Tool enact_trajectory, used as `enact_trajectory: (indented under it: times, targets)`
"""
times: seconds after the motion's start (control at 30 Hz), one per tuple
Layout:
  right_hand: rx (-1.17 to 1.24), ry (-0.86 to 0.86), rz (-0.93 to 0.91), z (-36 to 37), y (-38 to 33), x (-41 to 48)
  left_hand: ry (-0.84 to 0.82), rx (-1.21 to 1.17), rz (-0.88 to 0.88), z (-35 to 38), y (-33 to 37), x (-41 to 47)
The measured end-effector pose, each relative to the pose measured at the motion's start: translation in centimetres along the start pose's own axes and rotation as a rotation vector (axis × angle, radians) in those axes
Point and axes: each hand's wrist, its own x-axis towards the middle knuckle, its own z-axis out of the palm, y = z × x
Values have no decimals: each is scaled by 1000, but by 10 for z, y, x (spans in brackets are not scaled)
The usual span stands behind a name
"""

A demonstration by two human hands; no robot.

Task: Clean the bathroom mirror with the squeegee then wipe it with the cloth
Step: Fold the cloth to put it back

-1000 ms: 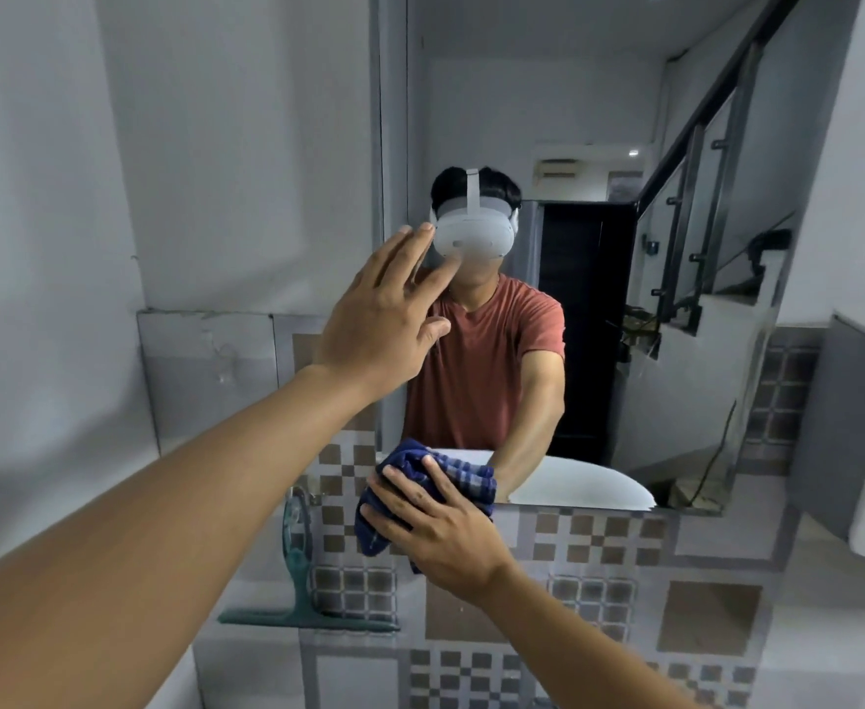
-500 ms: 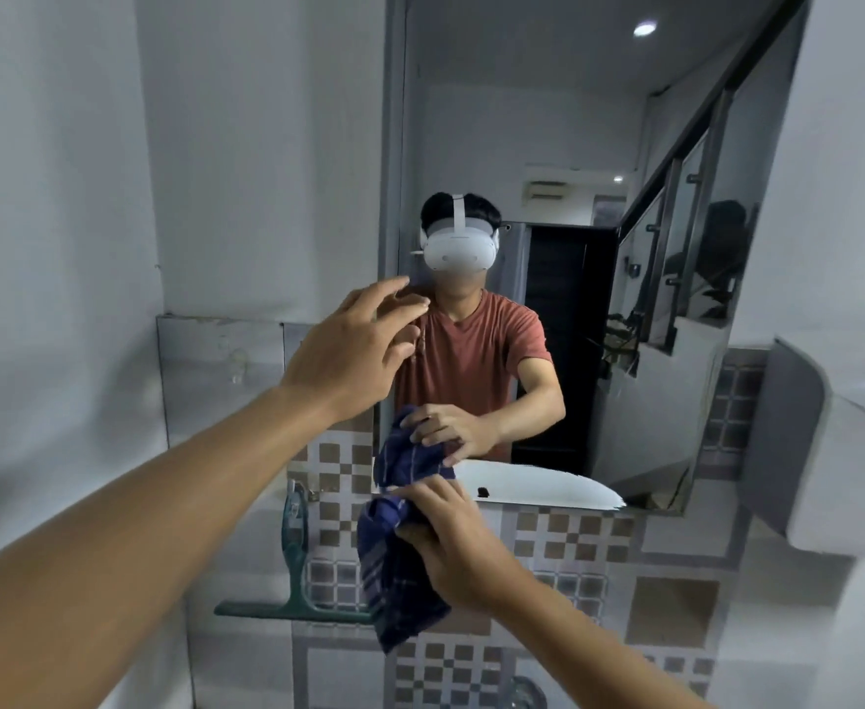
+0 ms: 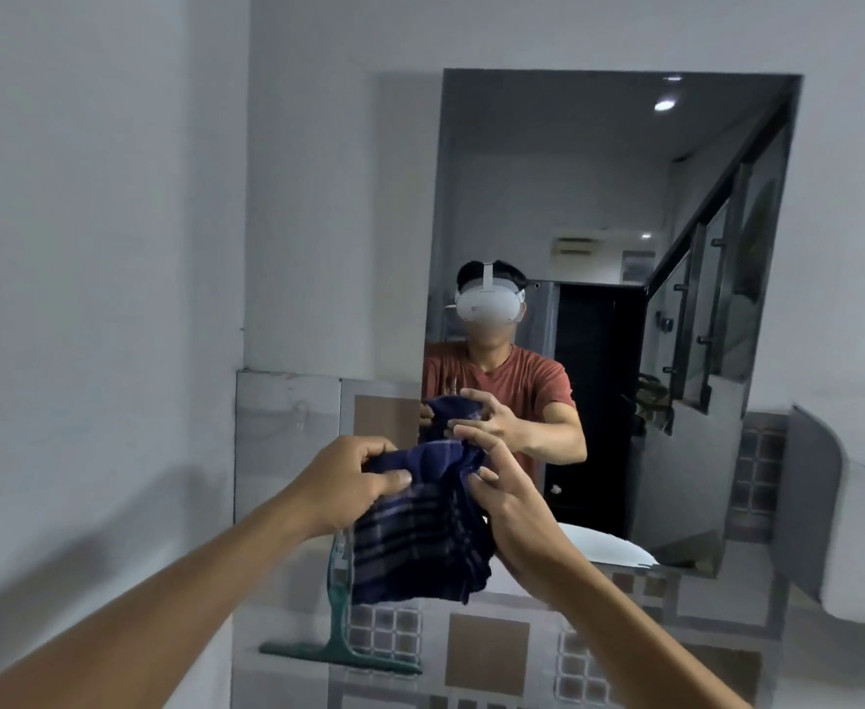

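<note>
While bunched between left hand [image 3: 353, 483] and right hand [image 3: 509, 491], both pinching the blue plaid cloth [image 3: 420, 529] near the mirror [image 3: 599, 197]; loose hanging folds risk slipping or brushing the propped squeegee [image 3: 340, 626] below.

No readable text, no labels, no brands, no numbers, no signs anywhere in view

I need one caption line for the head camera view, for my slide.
Both hands, left hand and right hand, hold the cloth before the mirror; squeegee set aside.
</note>
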Motion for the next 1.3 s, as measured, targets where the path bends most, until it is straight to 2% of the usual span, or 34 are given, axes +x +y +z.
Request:
enact_trajectory:
  times: [0.23,0.3,0.4,0.5,0.73,0.9,0.97,1.1,1.17,1.3]
  targets:
    - [11,-78,-11,30,-8,29,274,135,55,-48,6,11]
    - [-129,-78,-111,43,-10,39,303,174,53,-64,4,15]
    - [-462,-15,-269,62,-7,65,312,186,51,-85,4,21]
    - [-632,23,-351,76,-10,96,333,206,51,-109,0,31]
    - [-893,-5,-383,87,-16,155,499,246,80,-130,-15,67]
    - [-1284,37,-419,92,-6,170,589,279,91,-114,-38,90]
    - [-1371,29,-422,98,2,168,590,300,86,-107,-54,93]
    - [-1375,42,-403,101,10,162,598,333,44,-107,-63,95]
    - [-1323,45,-391,101,12,162,588,338,55,-110,-56,96]
    - [-1189,83,-428,104,4,171,668,324,85,-118,-43,98]
